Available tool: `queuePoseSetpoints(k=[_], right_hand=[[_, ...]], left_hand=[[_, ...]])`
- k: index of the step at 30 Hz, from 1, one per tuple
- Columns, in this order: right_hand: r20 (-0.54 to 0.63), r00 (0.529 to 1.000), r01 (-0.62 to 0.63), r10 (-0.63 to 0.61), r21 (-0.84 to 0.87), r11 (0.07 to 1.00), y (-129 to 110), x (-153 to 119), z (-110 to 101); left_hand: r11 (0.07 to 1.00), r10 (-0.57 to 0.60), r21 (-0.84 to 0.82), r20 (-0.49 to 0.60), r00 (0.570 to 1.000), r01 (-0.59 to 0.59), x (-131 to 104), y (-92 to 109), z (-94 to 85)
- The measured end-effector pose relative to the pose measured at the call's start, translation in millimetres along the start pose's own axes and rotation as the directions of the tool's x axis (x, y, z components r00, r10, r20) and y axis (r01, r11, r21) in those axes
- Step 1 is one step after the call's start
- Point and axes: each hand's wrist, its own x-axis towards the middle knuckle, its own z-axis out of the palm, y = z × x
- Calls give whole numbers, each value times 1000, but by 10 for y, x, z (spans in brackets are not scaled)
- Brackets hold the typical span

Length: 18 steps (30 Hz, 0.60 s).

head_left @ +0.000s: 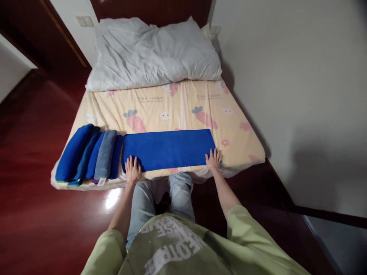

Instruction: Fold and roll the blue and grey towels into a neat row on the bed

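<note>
A blue towel (169,149) lies flat in a long rectangle across the near part of the bed. At its near left corner rests my left hand (133,170), palm down with the fingers spread. My right hand (213,158) lies the same way on the near right corner, fingers apart. Left of the towel, several rolled or folded towels sit side by side: a thick blue one (74,152) at the outer end, and a grey-blue one (105,154) with a white tag at its near end.
The bed (237,137) has a cream sheet with carrots and rabbits. A large pale pillow (157,53) lies at the headboard (151,11). A white wall (301,95) stands to the right. Dark red floor (34,160) extends on the left.
</note>
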Motion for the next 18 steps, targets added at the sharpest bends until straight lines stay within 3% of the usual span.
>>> queuePoseSetpoints(k=[2,4,6,9,12,15,18], right_hand=[[-103,994,50,-40,95,994,-194,-508,22],[-150,976,188,-159,208,960,-362,-1247,175],[-74,952,304,-297,336,891,-447,-2029,405],[54,968,190,-246,485,854,-413,-2810,671],[150,968,104,-203,495,863,-322,-2905,673],[254,937,119,-240,412,903,-344,-2653,512],[329,923,102,-201,292,951,-524,-2477,391]], left_hand=[[999,43,-28,7,999,-43,-428,90,-41],[998,51,-42,30,998,-49,-981,134,-62],[999,31,-33,87,996,-28,-1486,115,-73],[999,34,-35,174,984,-28,-1876,6,-113],[1000,19,-22,194,981,-15,-1862,-74,-171],[1000,-16,19,193,981,12,-1762,-64,-188],[1000,-23,23,194,981,19,-1751,-26,-177]])
